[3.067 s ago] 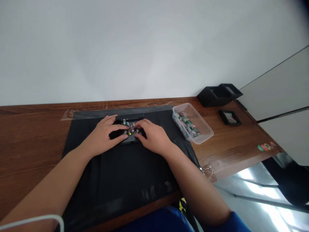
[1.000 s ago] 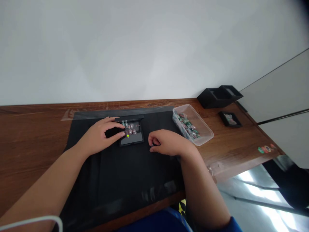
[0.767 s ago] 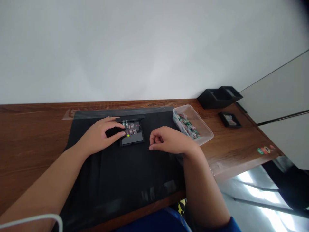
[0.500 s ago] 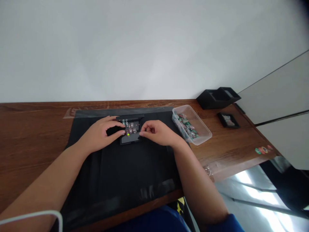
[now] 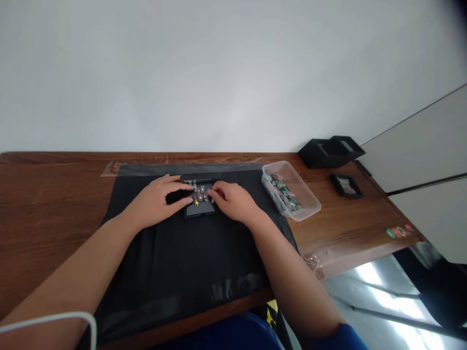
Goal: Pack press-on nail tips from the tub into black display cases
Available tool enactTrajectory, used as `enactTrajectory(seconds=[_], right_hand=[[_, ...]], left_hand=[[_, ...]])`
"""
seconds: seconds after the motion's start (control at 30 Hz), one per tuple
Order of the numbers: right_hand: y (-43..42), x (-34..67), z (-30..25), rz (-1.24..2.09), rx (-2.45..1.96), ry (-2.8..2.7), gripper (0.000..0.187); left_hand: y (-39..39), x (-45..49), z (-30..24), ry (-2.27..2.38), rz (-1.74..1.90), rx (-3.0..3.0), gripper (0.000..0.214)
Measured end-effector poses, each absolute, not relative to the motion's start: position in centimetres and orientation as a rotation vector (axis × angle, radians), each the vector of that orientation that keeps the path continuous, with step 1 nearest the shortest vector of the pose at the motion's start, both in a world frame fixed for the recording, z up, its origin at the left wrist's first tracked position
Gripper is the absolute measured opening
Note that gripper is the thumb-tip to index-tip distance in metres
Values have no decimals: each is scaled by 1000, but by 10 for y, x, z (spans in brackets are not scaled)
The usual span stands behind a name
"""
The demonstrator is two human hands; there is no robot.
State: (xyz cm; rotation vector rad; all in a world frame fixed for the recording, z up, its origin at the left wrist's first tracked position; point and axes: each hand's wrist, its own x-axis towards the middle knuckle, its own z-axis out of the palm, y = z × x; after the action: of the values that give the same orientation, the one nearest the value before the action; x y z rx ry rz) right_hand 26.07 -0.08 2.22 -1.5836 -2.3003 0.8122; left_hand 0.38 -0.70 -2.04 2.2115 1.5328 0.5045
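A shallow black box [image 5: 200,209] with its lid raised at the back lies on the black mat [image 5: 204,262]. A cluster of small, shiny, bead-like pieces [image 5: 200,190], pinkish and clear with one bright yellow bit, is in it. My left hand [image 5: 155,201] reaches in from the left, thumb and index finger curved against the cluster's left edge with a gap between their tips. On the other side, my right hand [image 5: 233,201] has thumb and fingers pinched together at the cluster's right edge. Whatever is between those right fingertips is too small to make out.
Right of the mat stands a clear plastic tub [image 5: 306,197] of small green and reddish wrapped pieces. Farther right are a black two-part holder [image 5: 324,153] and a small black tray [image 5: 345,193] with something clear in it. Round coloured stickers [image 5: 399,232] mark the table edge.
My right hand has moved left, from the box's right rim to the bead-like pieces. My left hand keeps its place beside them. The whole view has shifted slightly.
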Motion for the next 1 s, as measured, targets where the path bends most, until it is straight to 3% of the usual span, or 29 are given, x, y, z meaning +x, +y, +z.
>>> enactTrajectory(seconds=[0.23,0.47,1.0], right_hand=[[3,281,24,958,-1411,-2167,33],[0,287,28,914,-1498,-2210,12],[2,272,20,871,-1569,-2210,12]], left_hand=[[-7,4,-17,1543,491,2189,53],[-4,-1,-20,1497,554,2261,52],[-4,2,-20,1456,588,2274,49]])
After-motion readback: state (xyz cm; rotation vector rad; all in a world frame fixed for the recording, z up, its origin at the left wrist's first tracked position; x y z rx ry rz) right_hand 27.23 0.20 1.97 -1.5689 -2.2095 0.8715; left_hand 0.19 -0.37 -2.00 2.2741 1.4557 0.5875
